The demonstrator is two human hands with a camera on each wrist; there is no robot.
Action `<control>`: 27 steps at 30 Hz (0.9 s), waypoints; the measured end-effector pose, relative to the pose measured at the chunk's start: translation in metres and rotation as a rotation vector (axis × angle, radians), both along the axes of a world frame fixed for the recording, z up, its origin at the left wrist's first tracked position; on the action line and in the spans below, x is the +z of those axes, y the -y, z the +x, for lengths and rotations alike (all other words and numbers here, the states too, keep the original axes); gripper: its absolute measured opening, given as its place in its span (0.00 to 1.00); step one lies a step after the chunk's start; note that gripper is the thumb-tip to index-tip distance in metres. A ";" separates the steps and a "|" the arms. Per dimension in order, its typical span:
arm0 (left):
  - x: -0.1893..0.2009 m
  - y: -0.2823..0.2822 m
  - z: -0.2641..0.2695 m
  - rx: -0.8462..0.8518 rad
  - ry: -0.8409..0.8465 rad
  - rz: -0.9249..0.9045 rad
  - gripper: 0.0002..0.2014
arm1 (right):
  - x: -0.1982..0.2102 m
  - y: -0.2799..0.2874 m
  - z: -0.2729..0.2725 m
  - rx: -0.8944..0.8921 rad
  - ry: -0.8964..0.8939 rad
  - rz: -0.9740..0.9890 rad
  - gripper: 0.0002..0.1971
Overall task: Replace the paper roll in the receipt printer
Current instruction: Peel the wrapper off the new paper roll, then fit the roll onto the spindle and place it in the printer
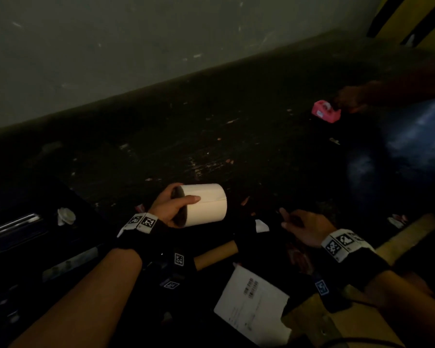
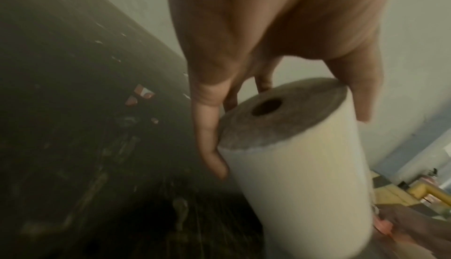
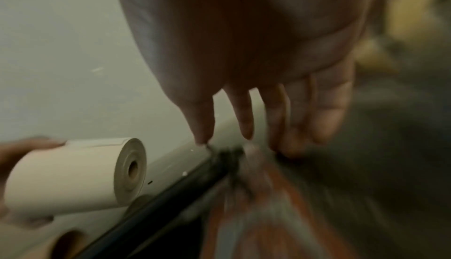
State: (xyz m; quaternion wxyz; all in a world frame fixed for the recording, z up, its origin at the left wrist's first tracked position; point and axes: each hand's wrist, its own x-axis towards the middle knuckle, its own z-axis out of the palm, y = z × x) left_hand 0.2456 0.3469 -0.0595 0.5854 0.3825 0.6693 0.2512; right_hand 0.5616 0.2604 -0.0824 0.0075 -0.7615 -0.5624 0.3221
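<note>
Dark floor point(image 1: 211, 136) ahead looks passable; printed sheet point(image 1: 251, 305), cardboard tube point(image 1: 219, 252) clutter nr hands.

The scene is being viewed from the head, looking forward and down over both forearms onto a dark surface point(image 1: 211, 136). The paper roll point(image 2: 292, 166) is being framed very closely from the left wrist, along the fingers. From the right wrist, the same roll is being caught at lower left, blurred.
</note>
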 end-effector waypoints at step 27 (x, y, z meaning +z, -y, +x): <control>0.083 0.057 0.013 0.019 0.371 0.319 0.26 | 0.106 0.011 0.029 -0.199 -0.436 0.771 0.14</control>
